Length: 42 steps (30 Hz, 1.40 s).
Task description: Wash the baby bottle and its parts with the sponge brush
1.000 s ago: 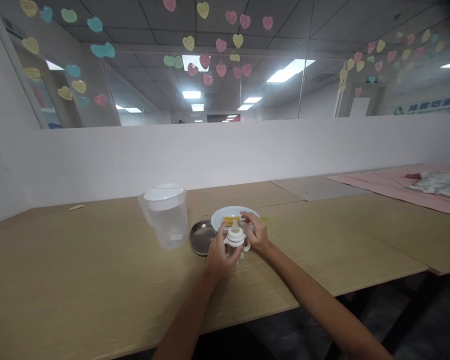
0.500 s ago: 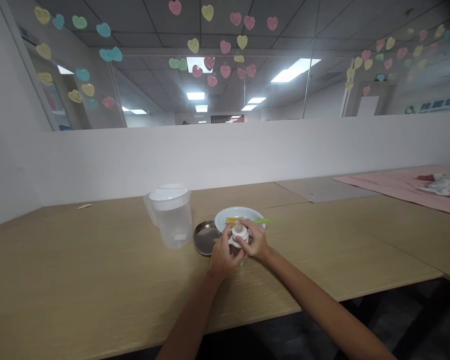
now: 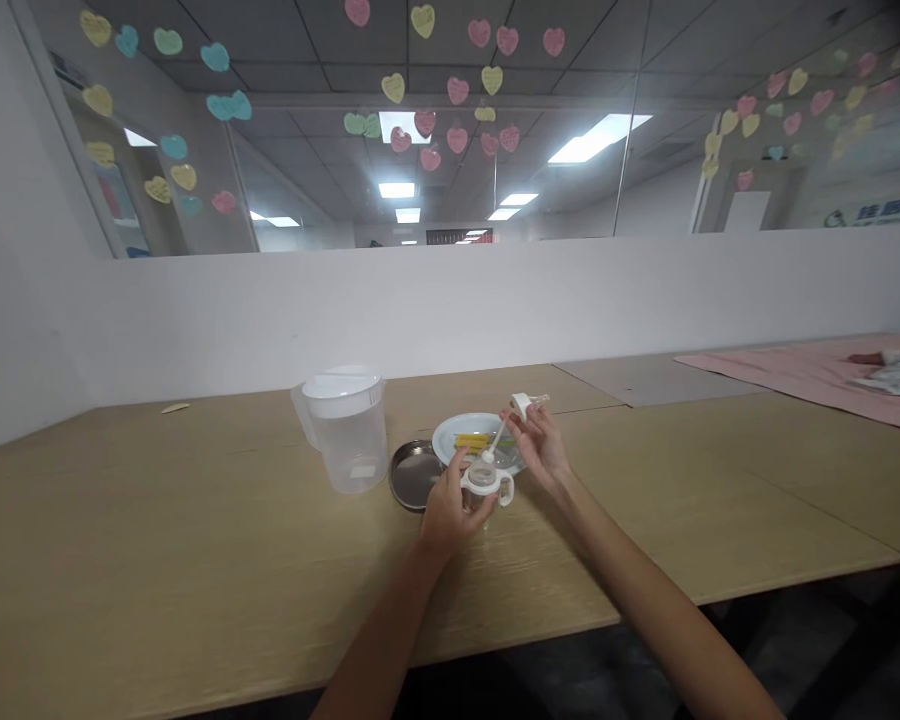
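Observation:
My left hand is closed around a clear baby bottle with a white two-handled ring, its mouth uncovered. Up and to the right, my right hand pinches the white bottle cap with its nipple tilted to the right. From the cap a thin straw slants down, its weighted white end at the bottle's mouth. Behind the bottle stands a pale plate holding yellow sticks and something greenish, partly hidden by my hands.
A round metal dish lies left of the plate. Beyond it stands a clear lidded pitcher. The wooden table meets a white wall under a window. At the far right is a pink cloth with a patterned item on it.
My right hand has lifted the cap off the bottle, up and to the right, drawing the straw out with it. My left hand still holds the bottle in nearly the same place.

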{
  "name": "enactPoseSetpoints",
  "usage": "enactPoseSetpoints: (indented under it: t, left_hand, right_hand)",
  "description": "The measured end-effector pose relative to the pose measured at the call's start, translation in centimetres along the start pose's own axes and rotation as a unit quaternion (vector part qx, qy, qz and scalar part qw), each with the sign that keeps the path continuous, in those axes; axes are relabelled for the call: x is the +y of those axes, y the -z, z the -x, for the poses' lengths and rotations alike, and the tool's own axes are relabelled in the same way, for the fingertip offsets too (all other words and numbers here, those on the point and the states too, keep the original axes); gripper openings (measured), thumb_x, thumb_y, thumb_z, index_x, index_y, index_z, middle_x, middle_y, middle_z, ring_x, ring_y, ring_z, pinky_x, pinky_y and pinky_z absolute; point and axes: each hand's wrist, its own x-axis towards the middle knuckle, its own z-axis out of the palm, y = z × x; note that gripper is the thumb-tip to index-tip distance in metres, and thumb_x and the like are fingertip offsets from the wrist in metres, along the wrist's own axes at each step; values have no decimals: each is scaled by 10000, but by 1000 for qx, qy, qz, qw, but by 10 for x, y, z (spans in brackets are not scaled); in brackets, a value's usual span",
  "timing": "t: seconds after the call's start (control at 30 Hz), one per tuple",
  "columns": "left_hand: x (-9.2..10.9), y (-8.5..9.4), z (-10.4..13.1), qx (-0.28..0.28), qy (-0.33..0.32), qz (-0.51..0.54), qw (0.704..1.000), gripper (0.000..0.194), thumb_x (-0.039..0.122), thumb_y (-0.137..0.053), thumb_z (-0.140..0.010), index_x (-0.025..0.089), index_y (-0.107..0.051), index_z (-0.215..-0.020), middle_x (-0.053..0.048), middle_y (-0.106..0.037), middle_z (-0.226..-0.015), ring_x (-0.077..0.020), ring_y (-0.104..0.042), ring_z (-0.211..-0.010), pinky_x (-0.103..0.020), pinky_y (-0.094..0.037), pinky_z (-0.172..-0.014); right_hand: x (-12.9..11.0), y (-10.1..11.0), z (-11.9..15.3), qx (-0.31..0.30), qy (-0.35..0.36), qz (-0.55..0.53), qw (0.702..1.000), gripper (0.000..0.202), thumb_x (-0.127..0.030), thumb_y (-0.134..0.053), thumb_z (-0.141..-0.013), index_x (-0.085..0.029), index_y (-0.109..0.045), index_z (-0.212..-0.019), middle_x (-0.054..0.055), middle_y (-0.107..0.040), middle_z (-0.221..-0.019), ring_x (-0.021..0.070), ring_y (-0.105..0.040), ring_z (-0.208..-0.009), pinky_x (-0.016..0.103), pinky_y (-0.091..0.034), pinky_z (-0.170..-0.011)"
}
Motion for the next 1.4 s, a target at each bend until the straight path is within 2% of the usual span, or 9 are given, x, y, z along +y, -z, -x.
enactPoseSetpoints:
  t: [0.13, 0.3, 0.47, 0.6, 0.73, 0.93, 1.1, 1.23, 1.4]
  left_hand:
    - [0, 0, 0, 5, -5, -7, 1000, 678, 341, -615, -750, 153, -318, -1330, -107, -624, -1093, -236, -594, -1007, -373, -456, -886]
    - [0, 1, 0, 8, -7, -29, 1000, 643, 350, -606, -761, 162, -340, -1316, -115, -610, -1111, -246, -580, -1027, -382, -452, -893]
    - [1, 2, -1, 0, -7, -35, 999, 618, 355, -597, -772, 164, -355, -1307, -117, -609, -1122, -243, -580, -1030, -373, -458, -884]
    - [3, 3, -2, -1, -10, -37, 999, 611, 348, -596, -770, 164, -360, -1302, -122, -610, -1129, -251, -582, -1035, -376, -461, -878]
    - [3, 3, -1, 2, -12, -38, 999, 600, 347, -593, -772, 160, -368, -1296, -122, -614, -1117, -249, -585, -1030, -376, -461, -878]
    - [1, 3, -1, 0, -17, -30, 999, 595, 346, -589, -781, 164, -368, -1302, -123, -604, -1140, -242, -577, -1046, -371, -457, -890]
    - [1, 3, 0, -1, -14, -35, 999, 604, 348, -595, -774, 160, -371, -1303, -125, -603, -1130, -250, -573, -1045, -380, -463, -884]
    - [0, 2, 0, -10, -10, -26, 1000, 599, 346, -593, -778, 181, -366, -1308, -118, -593, -1154, -247, -564, -1062, -379, -466, -883]
    - [0, 3, 0, -16, -1, -21, 1000, 611, 356, -592, -782, 188, -353, -1319, -115, -585, -1174, -244, -560, -1071, -380, -461, -894]
  right_hand:
    - [-1, 7, -5, 19, 12, 3, 1000, 329, -197, -805, -577, -220, -519, -738, -34, -653, -787, 159, -649, -845, 360, -514, -909]
    - [5, 19, -12, 56, 42, 46, 996, 374, -220, -806, -554, -225, -494, -761, -37, -649, -776, 152, -649, -817, 345, -529, -869]
    - [13, 30, -21, 91, 97, 133, 982, 439, -272, -779, -551, -238, -441, -829, -25, -638, -837, 155, -638, -803, 345, -534, -797]
    - [18, 36, -24, 94, 150, 244, 953, 430, -296, -714, -592, -236, -435, -913, -4, -590, -949, 158, -607, -844, 335, -501, -768]
    - [18, 35, -17, 29, 175, 388, 904, 363, -271, -646, -616, -219, -458, -922, 10, -563, -917, 172, -572, -817, 325, -462, -739]
    - [10, 32, -1, -161, 174, 573, 784, 266, -91, -553, -535, -211, -555, -772, 25, -561, -895, 201, -522, -848, 334, -401, -823]
    - [10, 37, -3, -191, 180, 647, 716, 209, -133, -552, -630, -205, -533, -825, 45, -532, -900, 207, -504, -835, 341, -399, -801]
    - [14, 41, -6, -193, 176, 668, 697, 199, -250, -602, -685, -203, -521, -861, 30, -538, -866, 195, -508, -787, 330, -417, -744]
    - [18, 44, -8, -183, 162, 662, 709, 212, -319, -595, -720, -199, -513, -874, 9, -555, -825, 156, -507, -680, 285, -427, -636]
